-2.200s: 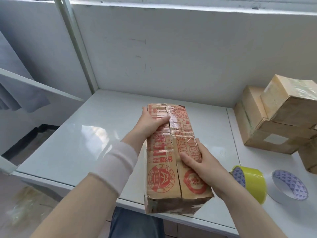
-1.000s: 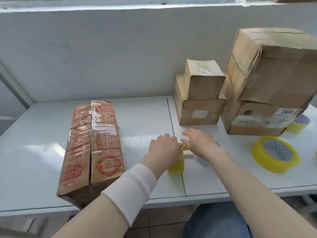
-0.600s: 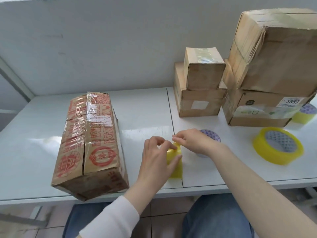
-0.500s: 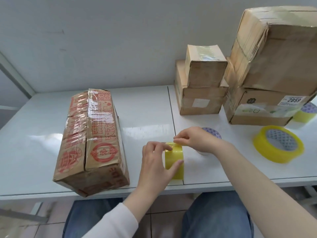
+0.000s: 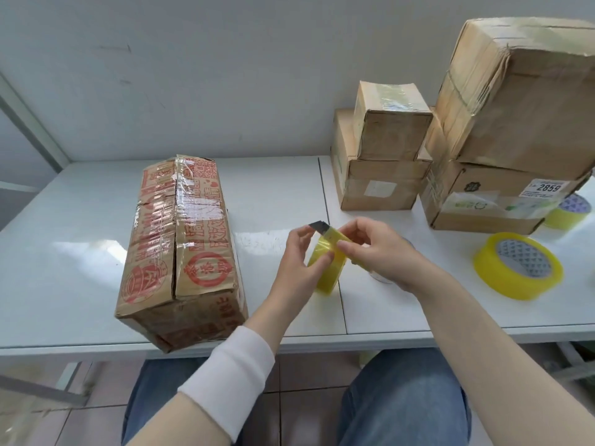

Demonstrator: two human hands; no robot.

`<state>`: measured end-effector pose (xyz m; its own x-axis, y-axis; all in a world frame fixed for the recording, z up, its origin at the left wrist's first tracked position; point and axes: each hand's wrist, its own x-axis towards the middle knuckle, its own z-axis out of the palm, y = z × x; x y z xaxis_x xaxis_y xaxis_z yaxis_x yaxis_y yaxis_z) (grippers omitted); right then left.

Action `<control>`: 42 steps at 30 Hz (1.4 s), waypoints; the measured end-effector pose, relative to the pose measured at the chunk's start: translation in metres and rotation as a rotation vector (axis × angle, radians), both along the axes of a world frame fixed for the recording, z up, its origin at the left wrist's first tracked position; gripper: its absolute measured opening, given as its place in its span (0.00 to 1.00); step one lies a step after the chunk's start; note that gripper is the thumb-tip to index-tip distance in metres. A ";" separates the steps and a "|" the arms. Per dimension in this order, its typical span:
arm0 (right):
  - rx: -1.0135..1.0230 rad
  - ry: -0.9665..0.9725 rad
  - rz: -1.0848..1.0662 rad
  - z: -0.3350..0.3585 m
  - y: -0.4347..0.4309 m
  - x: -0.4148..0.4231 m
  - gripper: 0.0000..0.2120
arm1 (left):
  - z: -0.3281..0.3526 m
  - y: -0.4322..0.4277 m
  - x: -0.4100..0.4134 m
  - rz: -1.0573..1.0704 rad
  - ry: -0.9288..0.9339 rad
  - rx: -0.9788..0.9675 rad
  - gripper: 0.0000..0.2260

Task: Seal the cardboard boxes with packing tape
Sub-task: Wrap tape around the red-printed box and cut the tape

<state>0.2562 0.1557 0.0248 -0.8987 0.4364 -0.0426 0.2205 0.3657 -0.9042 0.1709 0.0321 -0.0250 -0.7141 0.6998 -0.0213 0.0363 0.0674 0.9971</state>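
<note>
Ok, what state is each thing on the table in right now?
Printed box: lying flat, far part of top seam taped, near part gaping.
Small tape roll: held on edge, left hand gripping it, right hand pinching at its top.
Large tape roll: lying flat, untouched.
Stacked boxes: closed, taped.

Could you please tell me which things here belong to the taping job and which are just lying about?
In use: yellow tape roll, held by left hand and right hand; red-printed box.
Lying about: flat tape roll; far tape roll; stacked brown boxes.
</note>
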 end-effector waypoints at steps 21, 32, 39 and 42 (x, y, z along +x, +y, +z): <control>0.010 0.009 -0.551 -0.015 -0.008 -0.032 0.04 | 0.077 -0.033 -0.004 0.252 0.178 0.159 0.08; 0.517 -0.389 -0.340 -0.068 -0.036 -0.062 0.20 | 0.120 -0.084 -0.074 0.435 0.001 0.299 0.09; 0.277 0.132 -0.048 0.012 -0.149 -0.073 0.37 | 0.141 -0.119 -0.113 0.585 -0.079 0.441 0.11; 0.438 -0.030 0.041 0.008 -0.179 -0.078 0.40 | 0.144 -0.136 -0.128 0.656 -0.090 0.448 0.11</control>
